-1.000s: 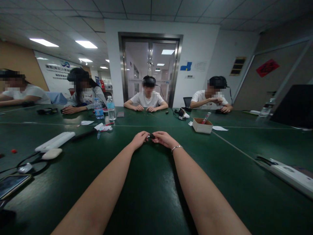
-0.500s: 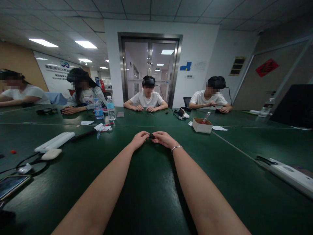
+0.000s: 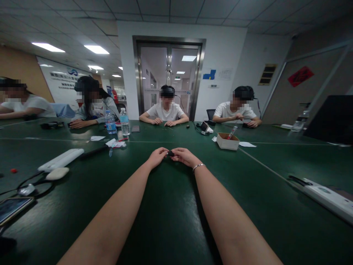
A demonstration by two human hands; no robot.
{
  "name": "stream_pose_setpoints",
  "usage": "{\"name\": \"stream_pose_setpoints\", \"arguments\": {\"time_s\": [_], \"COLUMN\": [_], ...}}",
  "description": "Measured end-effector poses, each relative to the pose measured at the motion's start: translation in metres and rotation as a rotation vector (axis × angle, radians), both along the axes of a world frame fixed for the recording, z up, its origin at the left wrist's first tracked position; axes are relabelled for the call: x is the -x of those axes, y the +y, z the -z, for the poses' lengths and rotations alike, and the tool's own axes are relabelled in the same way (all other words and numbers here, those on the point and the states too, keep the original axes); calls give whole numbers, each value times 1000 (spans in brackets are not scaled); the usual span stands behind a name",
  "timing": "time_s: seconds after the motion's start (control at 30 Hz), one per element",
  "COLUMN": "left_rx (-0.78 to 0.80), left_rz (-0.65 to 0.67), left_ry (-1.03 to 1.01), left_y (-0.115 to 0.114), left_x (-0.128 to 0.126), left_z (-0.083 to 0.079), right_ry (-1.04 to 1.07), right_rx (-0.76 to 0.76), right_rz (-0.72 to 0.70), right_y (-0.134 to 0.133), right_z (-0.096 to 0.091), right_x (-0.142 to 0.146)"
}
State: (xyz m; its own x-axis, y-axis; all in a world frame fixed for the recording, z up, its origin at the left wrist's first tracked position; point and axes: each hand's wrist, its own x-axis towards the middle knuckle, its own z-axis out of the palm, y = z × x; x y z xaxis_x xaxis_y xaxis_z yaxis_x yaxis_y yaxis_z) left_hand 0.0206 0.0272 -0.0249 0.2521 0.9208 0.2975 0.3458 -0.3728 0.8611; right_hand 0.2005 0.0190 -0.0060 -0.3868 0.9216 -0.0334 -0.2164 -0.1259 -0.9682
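Straight ahead of me, a small black object (image 3: 170, 153) is held between my two hands, low over the green table (image 3: 168, 206). Its kind is too small to make out. The fingers of my left hand (image 3: 158, 157) pinch its left end. My right hand (image 3: 185, 156), with a silver bangle at the wrist, grips the right end between thumb and fingers. Both forearms reach in from the bottom edge. Part of the black object is hidden by the fingertips.
A small open box (image 3: 228, 141) stands beyond my right hand. Two water bottles (image 3: 125, 123) are at the back left. A white power strip (image 3: 325, 197) lies right; a phone (image 3: 13, 209) and cables lie left. Several people with headsets sit across the table.
My hands stay in nearly the same place on the black object. A little more shine shows at its left end, and the view has shifted very slightly.
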Motion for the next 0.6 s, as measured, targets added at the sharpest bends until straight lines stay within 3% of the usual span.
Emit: {"name": "stream_pose_setpoints", "arguments": {"time_s": [0.6], "left_rx": [32], "left_rz": [-7], "left_ry": [-2], "left_y": [-3], "left_x": [-1], "left_z": [-4], "right_ry": [-4], "right_rx": [1], "right_rz": [1], "right_y": [0], "right_z": [0], "right_x": [-1]}}
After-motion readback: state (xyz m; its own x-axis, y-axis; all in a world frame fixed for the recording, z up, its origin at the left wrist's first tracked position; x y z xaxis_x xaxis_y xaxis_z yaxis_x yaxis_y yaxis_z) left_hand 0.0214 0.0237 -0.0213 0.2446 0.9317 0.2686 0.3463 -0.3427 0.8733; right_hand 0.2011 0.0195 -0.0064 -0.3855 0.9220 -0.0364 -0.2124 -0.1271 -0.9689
